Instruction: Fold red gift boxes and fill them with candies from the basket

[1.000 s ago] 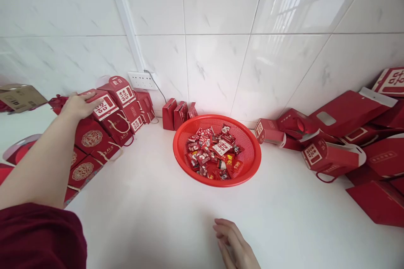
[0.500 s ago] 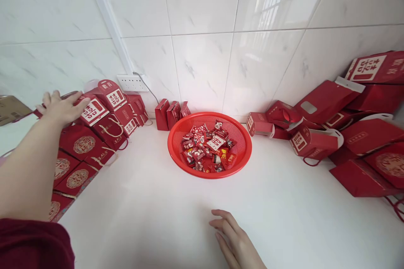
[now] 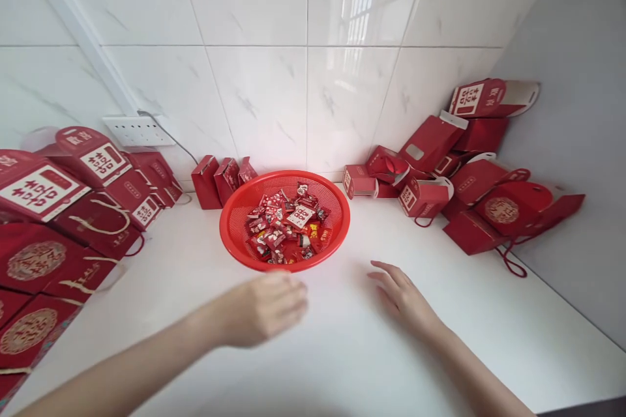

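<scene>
Left hand (image 3: 267,309) front and centre — a blur above the white counter (image 3: 342,365), fingers curled in, and whether anything sits inside that curl cannot be told. It shows right at the near edge of the red basket (image 3: 334,205), though contact with the rim isn't certain. To the right, the right hand (image 3: 403,300) is loosely spread, fingers bent a little and parted, nothing visible between them, apart from the basket.

And the basket itself sits mid-counter towards the wall (image 3: 264,98), wrapped sweets (image 3: 286,225) heaped in its middle; those sloping sides probably keep them gathered, within reach of both hands. Three small boxes (image 3: 227,179) stand just left and far of it, by the wall, perhaps for support. On the left, a stack of red boxes (image 3: 36,260) is packed tight, likely saving room — on the right, a looser pile (image 3: 469,195) tilts every way, boxes seemingly propping one another.
</scene>
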A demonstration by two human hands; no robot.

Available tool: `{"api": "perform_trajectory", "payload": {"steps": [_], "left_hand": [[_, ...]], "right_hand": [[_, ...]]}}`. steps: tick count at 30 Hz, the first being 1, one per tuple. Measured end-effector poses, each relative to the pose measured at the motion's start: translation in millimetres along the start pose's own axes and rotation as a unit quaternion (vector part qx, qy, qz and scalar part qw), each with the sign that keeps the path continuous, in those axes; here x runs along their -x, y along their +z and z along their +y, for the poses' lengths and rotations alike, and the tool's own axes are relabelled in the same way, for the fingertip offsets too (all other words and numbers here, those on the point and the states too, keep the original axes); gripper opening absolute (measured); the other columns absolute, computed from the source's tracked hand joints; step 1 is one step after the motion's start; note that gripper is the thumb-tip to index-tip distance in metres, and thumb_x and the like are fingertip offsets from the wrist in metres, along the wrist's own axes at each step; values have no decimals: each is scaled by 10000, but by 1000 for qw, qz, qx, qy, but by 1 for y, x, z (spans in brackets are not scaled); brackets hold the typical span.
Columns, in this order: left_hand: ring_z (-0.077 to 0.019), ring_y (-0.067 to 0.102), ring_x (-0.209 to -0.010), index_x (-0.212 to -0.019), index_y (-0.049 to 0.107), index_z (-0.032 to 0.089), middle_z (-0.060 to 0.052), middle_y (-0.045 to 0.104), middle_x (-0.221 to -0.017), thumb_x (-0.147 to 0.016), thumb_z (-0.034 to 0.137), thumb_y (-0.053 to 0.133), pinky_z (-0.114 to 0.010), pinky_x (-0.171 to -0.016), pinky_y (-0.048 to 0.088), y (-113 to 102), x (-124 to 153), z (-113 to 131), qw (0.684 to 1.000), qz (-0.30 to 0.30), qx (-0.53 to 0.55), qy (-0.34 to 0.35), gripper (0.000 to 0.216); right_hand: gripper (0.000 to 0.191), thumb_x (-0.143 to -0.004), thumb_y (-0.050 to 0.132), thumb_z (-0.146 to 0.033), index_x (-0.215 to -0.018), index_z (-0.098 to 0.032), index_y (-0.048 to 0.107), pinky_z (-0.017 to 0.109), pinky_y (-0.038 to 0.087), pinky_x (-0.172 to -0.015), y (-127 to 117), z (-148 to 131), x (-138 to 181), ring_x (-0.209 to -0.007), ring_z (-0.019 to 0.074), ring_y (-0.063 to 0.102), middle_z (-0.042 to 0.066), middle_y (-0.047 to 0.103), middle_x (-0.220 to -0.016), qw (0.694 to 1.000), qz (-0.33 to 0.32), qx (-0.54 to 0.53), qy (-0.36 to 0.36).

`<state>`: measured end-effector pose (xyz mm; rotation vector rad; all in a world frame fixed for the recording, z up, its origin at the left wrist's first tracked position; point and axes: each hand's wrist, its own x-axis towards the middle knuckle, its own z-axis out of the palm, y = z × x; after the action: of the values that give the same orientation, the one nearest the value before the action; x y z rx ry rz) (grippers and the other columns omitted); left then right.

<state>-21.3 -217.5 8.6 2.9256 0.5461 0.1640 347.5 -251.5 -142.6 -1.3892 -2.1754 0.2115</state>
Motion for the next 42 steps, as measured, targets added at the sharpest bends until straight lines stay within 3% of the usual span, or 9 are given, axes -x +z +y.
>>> {"api": "perform_trajectory", "payload": {"steps": [3, 6, 13, 19, 25, 33, 36, 39, 42], "left_hand": [[-234, 598, -1257, -1397, 540, 293, -76, 634, -1359, -983, 394, 493, -386, -1111, 456, 75, -18, 13, 995, -53, 62, 60, 429], [-272, 368, -1459, -1523, 349, 321, -51, 380, -1578, -962, 482, 523, -466, -1218, 294, 111, -32, 3, 993, -62, 101, -1, 609], [-264, 245, -1511, -1537, 302, 361, -13, 268, -1623, -956, 483, 537, -491, -1256, 172, 115, -46, -12, 984, -32, 161, -61, 639], [-253, 259, -1507, -1522, 337, 359, -10, 292, -1615, -959, 484, 531, -486, -1250, 196, 114, -45, -9, 983, -32, 165, -68, 608], [-248, 275, -1502, -1512, 360, 359, -5, 317, -1606, -959, 483, 530, -473, -1249, 206, 115, -44, -11, 983, -21, 167, -74, 591], [-241, 260, -1509, -1512, 363, 340, -10, 310, -1609, -973, 486, 500, -482, -1251, 196, 112, -45, -11, 981, -40, 172, -80, 575], [-236, 250, -1512, -1516, 353, 342, -5, 301, -1613, -977, 488, 492, -481, -1254, 185, 113, -45, -11, 981, -42, 171, -78, 575], [-237, 251, -1512, -1514, 358, 341, -4, 300, -1614, -975, 486, 495, -481, -1254, 183, 116, -45, -12, 982, -38, 170, -75, 575], [-243, 269, -1506, -1503, 383, 331, -14, 315, -1609, -967, 471, 518, -483, -1252, 188, 118, -46, -13, 981, -33, 173, -78, 570]], "right_hand": [[323, -981, 404, -213, -1269, -226, 549, 475, 497, -1018, 4, 27, -5, -1289, 275, 528, 144, 499, -1432, 998, 30, 24, 42], [360, -975, 408, -255, -1312, -223, 530, 475, 467, -1044, 8, 44, -18, -1317, 277, 500, 136, 482, -1463, 996, 28, 50, 67], [476, -965, 393, -284, -1418, -144, 437, 472, 400, -1070, 29, 71, -96, -1294, 290, 496, 166, 544, -1393, 990, 15, 55, 126], [492, -957, 455, -334, -1419, -167, 485, 526, 340, -1100, 56, 84, -180, -1405, 343, 352, 185, 333, -1558, 986, 47, 34, 155], [552, -976, 378, -285, -1488, -81, 389, 442, 344, -1127, 59, 84, -206, -1443, 280, 306, 201, 366, -1541, 982, 118, -9, 150], [397, -984, 372, -268, -1269, -139, 617, 433, 411, -1068, -21, 54, -196, -1226, 253, 525, 171, 529, -1252, 914, 373, -26, 157], [267, -950, 480, -236, -1068, -189, 715, 402, 499, -953, -59, 36, -182, -1057, 231, 612, 106, 616, -1062, 898, 431, -23, 83], [175, -919, 539, -185, -944, -209, 710, 393, 516, -919, -88, 10, -154, -993, 218, 639, 71, 649, -982, 904, 426, -16, 28], [103, -889, 580, -150, -913, -215, 657, 363, 531, -850, -108, -20, -120, -919, 203, 646, 50, 660, -936, 940, 341, -23, -15]]}}
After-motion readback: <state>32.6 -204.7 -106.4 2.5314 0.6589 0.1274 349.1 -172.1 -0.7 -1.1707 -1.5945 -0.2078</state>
